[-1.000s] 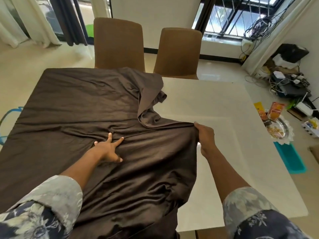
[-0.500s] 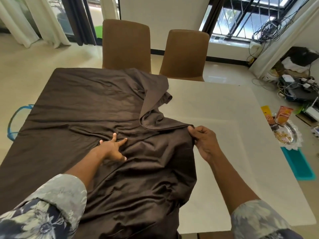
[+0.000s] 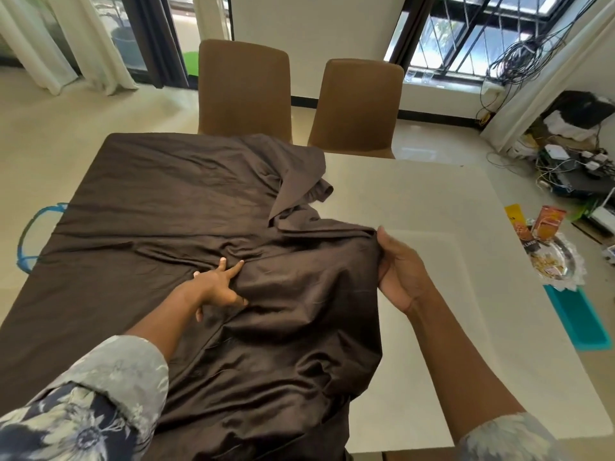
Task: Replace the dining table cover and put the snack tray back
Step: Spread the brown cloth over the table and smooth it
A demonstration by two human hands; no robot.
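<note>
You are leaning over a pale bench (image 3: pixel 432 207) with a dark brown, satiny table cover (image 3: pixel 159 207) lying across its left half. The cover is reaching the bench's left and far edges and is hanging over the near edge toward you. Its right part is lying bunched in folds, with one corner flopping back on itself near the middle of the far side. The right half of the bench is showing bare.

Your left hand (image 3: pixel 218 287) is resting flat on the crumpled middle of the cover, fingers straight and spread, holding nothing. Your right hand (image 3: pixel 399 271) is pinching the cover's right edge between thumb and fingers, lifting that edge slightly off the bench.

The snack tray (image 3: pixel 554 261), silvery on a lacy white mat, is sitting low down beyond the bench's right edge, with snack packets (image 3: pixel 549 222) standing on it, just beside a teal object (image 3: pixel 579 319).

Two brown chairs (image 3: pixel 244 91) are standing at the far side.
</note>
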